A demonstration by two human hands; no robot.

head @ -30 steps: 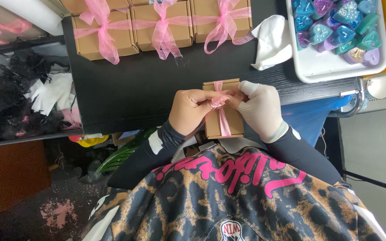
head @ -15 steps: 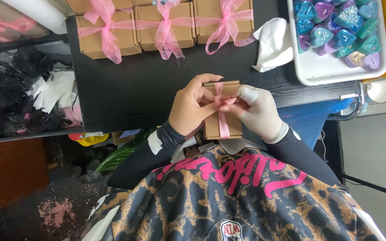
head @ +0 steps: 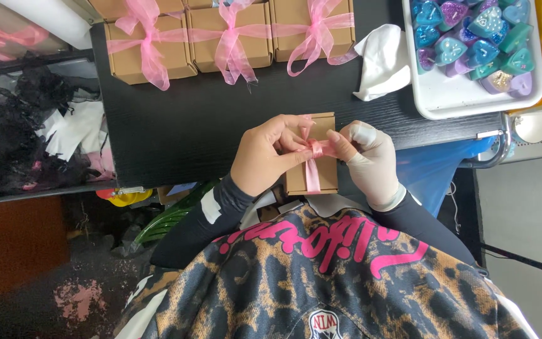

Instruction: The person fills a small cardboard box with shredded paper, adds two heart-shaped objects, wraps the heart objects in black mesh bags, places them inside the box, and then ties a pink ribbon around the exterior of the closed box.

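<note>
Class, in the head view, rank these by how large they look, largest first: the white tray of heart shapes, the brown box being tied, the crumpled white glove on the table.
1. White tray, though cut off by the frame edge.
2. Brown box, partly covered by both hands.
3. White glove; close to the box, so this order is unsure.

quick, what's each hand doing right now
Left hand: closed, pinching the pink ribbon on the small brown box.
Right hand, gloved: closed, pinching the same ribbon.

Bright, even light, soft shadows (edges slightly blurred).
</note>
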